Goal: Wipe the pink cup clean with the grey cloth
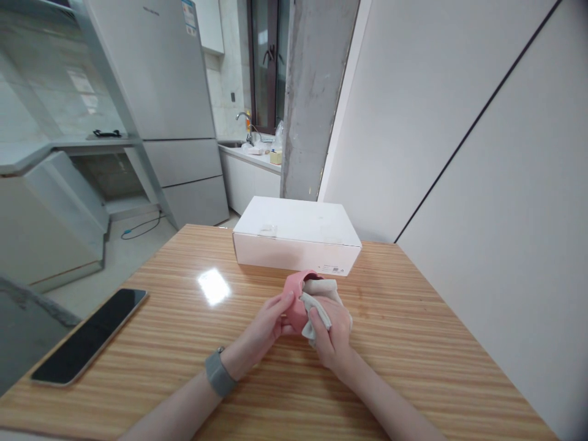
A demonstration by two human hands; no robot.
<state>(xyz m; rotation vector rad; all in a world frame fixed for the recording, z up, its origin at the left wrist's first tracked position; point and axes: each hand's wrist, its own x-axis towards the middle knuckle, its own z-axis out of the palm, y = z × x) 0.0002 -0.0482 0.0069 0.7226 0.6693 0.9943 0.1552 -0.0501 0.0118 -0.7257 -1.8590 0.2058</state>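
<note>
A pink bowl point(296, 298), tipped on its side with its opening toward the right, is held just above or on the wooden table. My left hand point(272, 320) grips it from the left, thumb near the rim and fingers underneath. In my right hand point(334, 327) is a bunched light-grey cloth point(328, 288), pressed into the bowl's opening. Part of the bowl's inside is hidden by the cloth and my fingers.
Behind the bowl a white cardboard box point(298, 236) lies on the table point(404, 343). A dark-screened smartphone point(89, 337) rests near the left edge. A white wall point(450, 202) borders the right side; a fridge point(160, 79) stands beyond the table.
</note>
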